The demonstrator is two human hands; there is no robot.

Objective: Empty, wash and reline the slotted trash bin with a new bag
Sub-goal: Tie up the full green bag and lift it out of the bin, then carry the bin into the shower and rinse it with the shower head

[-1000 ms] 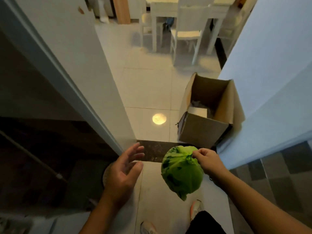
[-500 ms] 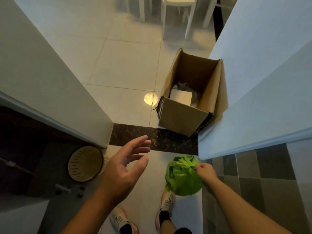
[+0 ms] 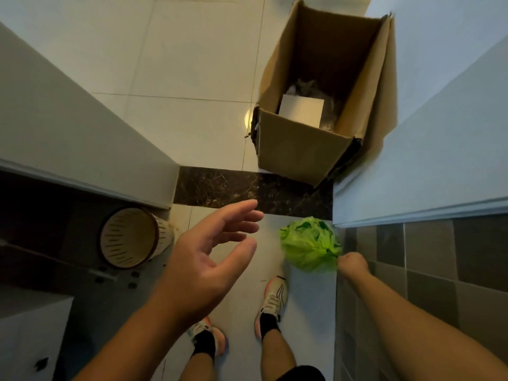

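Head camera, looking down at a doorway: the right hand (image 3: 353, 263) pinches one tied green trash bag (image 3: 309, 244) by its knot and holds it low beside the right leg, probably ready to drop into the single open cardboard box (image 3: 302, 155) just past the dark threshold (image 3: 220, 189). The left hand (image 3: 204, 261) hangs empty, fingers spread. One slotted bin (image 3: 132, 237), apparently emptied, lies tipped at near left. Two sneakered feet are in view.
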